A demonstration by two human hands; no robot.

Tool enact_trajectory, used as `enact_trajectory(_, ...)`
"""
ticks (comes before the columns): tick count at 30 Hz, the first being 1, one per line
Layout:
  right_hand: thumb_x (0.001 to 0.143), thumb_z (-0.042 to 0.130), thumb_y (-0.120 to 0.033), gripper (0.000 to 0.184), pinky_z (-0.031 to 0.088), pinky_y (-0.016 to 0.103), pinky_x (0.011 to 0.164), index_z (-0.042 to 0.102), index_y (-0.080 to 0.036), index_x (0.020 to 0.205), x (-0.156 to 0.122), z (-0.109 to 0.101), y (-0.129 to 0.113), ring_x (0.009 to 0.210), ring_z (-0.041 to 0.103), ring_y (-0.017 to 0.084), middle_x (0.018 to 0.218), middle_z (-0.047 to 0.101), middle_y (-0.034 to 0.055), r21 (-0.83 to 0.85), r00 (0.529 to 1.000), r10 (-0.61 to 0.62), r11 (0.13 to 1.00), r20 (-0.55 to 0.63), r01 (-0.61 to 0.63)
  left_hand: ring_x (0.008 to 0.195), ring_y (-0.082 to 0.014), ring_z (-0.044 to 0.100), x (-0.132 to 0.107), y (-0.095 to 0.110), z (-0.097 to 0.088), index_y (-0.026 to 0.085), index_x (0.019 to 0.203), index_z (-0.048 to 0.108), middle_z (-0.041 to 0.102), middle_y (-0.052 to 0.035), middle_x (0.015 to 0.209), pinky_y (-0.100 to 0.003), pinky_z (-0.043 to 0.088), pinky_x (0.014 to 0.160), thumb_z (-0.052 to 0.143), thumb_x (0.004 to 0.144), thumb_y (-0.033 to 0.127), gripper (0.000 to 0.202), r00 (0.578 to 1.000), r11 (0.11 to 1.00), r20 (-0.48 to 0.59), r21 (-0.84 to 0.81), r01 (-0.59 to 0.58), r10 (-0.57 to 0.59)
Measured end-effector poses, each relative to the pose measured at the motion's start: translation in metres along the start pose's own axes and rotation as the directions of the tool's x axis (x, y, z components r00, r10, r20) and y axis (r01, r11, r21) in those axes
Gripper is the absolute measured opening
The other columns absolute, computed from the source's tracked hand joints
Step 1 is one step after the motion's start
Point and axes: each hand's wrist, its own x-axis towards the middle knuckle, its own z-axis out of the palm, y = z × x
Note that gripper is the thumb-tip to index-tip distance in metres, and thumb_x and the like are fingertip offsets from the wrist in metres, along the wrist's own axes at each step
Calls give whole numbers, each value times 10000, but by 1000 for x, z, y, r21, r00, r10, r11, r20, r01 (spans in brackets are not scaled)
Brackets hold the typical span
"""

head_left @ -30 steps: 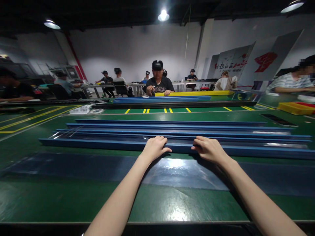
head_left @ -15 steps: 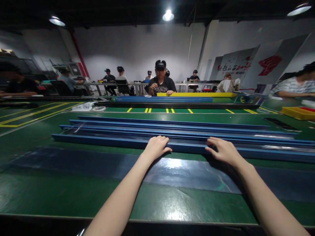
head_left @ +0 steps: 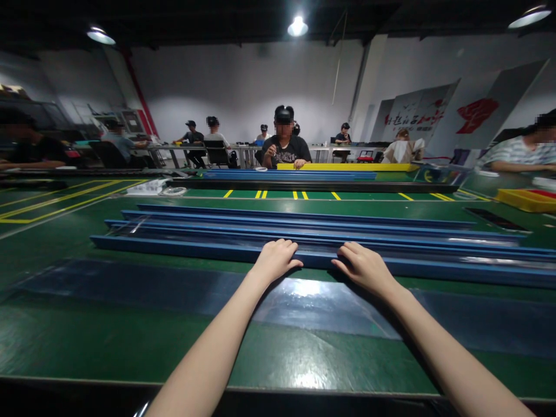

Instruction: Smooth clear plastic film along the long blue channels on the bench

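Observation:
Both hands rest on the nearest of several long blue channel profiles (head_left: 174, 249), which lies crosswise on the green table. My left hand (head_left: 277, 259) is closed over its near wall, with the fingers over the top edge and the thumb on the outer face. A short way to the right, my right hand (head_left: 364, 264) grips the same wall in a like manner. The fingertips of both hands are hidden behind the wall. Under my forearms lies a long clear plastic strip (head_left: 313, 304), flat and glossy.
Beyond the blue profiles lie a black bar (head_left: 304, 186) and a yellow profile (head_left: 347, 167). A phone-like black slab (head_left: 497, 219) and a yellow tray (head_left: 525, 201) are at the right. A co-worker (head_left: 284, 147) sits opposite. The table's near edge (head_left: 269, 390) runs below.
My right hand has shifted left along the near blue channel profile, closer to my left hand. My left hand and the profiles look nearly unchanged.

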Motion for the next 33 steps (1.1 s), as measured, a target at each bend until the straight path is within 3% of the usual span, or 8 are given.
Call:
enact_trajectory(6,858,346,-389,312,286,238,536,532,-183,716,3,3,-1,680,512,142,735,580,43,-24,999,27,999,-41,-28,854,-192,546,0,-1,1,174,861,515,607,-34,887,-272,395,679,511,763,485,326,1000,1000,-11,23,-3,3)
enact_trajectory(16,815,390,-387,317,212,237,491,550,-172,645,-3,-8,10,622,524,131,690,600,43,-66,995,100,993,-7,-101,873,-175,525,0,-1,-2,180,884,519,581,-21,915,-262,387,702,532,748,484,333,999,999,-35,32,-25,26)
enact_trajectory(22,795,397,-410,315,239,235,499,556,-178,654,-12,-10,22,636,537,147,698,606,47,-75,988,155,985,-9,-155,879,-170,518,0,-1,-1,182,872,524,576,-12,926,-256,385,691,546,751,456,299,999,999,-22,15,-47,48)
enact_trajectory(33,813,383,-395,287,318,238,582,569,-190,737,-13,-8,23,738,554,163,781,613,47,-31,992,122,992,25,-122,865,-167,514,1,-1,0,182,816,534,592,-6,895,-256,380,682,537,772,416,238,997,997,-30,-12,-76,76)
